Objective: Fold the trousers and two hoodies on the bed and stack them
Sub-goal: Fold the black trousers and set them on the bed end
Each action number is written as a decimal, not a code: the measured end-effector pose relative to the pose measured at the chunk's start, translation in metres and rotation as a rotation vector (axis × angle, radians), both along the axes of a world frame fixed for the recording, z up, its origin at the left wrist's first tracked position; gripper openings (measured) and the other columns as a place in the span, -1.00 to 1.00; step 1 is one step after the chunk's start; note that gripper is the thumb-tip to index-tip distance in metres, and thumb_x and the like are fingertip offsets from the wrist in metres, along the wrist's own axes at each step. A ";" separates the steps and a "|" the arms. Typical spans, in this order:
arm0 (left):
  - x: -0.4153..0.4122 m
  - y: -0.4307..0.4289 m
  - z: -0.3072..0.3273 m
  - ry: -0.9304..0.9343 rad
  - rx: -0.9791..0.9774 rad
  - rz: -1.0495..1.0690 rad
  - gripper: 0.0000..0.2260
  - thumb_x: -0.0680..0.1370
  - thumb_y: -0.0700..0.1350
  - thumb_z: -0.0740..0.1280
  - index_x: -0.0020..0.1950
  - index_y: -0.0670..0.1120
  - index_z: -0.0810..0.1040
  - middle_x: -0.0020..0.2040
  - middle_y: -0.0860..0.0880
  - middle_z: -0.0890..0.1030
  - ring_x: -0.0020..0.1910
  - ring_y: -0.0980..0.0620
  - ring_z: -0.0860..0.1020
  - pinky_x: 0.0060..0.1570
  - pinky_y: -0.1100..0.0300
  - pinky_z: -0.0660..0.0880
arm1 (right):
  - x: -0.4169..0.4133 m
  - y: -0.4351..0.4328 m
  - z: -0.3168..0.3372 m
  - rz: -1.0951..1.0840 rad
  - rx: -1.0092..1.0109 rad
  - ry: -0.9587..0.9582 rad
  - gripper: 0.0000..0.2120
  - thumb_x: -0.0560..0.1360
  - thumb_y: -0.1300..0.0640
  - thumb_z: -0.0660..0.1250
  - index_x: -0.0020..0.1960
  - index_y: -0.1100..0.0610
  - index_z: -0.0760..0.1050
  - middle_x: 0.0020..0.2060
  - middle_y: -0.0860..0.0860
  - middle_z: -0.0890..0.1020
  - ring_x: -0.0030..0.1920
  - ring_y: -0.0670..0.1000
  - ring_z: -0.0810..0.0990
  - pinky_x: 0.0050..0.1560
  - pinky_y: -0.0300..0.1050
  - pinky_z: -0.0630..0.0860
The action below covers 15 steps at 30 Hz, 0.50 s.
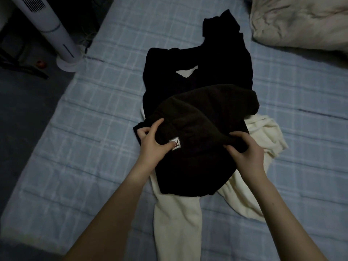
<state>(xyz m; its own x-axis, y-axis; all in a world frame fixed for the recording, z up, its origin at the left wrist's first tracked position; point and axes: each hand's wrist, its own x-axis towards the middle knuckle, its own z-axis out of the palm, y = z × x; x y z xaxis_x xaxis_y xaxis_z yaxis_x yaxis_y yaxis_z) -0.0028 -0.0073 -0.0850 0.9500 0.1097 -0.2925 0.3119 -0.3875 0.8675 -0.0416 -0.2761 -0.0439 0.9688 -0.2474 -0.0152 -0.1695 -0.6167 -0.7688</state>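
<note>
Blue-checked bedsheet (94, 110), dim room: left hand (150, 146) and right hand (244, 149) are both pinching the near edge of a dark brown fleece garment (203, 113) (patch label (176, 144) between them), which is lying atop a black garment (216, 63) and stretching away from the person.

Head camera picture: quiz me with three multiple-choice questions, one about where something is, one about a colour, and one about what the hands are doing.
1. Where does the white tower fan stand?
A. on the floor beside the bed
B. on the bed
C. on the clothes

2. What colour is the lowest garment in the pile?
A. red
B. cream
C. green

3. What are the left hand and right hand doing?
A. lying flat on the sheet
B. holding the fan
C. gripping the dark brown garment

Answers:
A, its base sits on the floor off the bed's edge.
B, pale cream fabric shows under the dark clothes.
C, both hands' fingers curl round its edge.
</note>
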 end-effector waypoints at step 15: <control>-0.070 0.028 0.128 0.034 -0.396 0.015 -0.27 0.35 -0.32 0.54 0.38 0.24 0.46 0.28 0.16 0.52 0.15 0.31 0.56 0.11 0.29 0.55 | -0.057 0.011 0.107 0.028 0.184 -0.047 -0.82 0.35 0.01 0.59 -0.07 -0.06 0.70 -0.13 -0.12 0.66 -0.05 -0.19 0.61 -0.03 -0.45 0.45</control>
